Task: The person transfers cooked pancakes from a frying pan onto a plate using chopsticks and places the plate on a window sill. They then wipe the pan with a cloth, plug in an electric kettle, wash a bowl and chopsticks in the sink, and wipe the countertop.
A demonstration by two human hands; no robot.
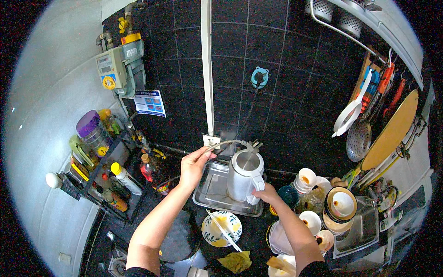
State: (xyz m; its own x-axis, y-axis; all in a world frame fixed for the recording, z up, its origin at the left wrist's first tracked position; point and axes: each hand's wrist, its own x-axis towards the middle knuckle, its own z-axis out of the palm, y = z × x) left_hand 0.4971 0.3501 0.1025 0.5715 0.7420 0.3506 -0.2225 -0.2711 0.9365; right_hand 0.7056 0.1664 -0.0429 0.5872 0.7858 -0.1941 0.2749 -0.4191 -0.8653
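Note:
My right hand (265, 194) grips the handle of a white electric kettle (238, 180) with its top open, over a rectangular metal tray (207, 199). My left hand (194, 165) pinches a pale power cord (226, 142), whose plug (256, 146) hangs by the kettle's rim, outside any socket. Nearer to me, a patterned bowl (221, 239) holds yellow residue, with a pair of white chopsticks (225, 231) across it. A yellowish crumpled cloth or leaf (236, 262) lies just below the bowl.
A rack (104, 155) with bottles and jars stands left, below a gas meter (111, 67). Used cups (306, 178), stacked bowls (341, 204) and a metal sink (360, 226) are at right. A skimmer (359, 140) and a white strainer (347, 117) hang on the wall. A dark round pan or lid (176, 239) lies lower left.

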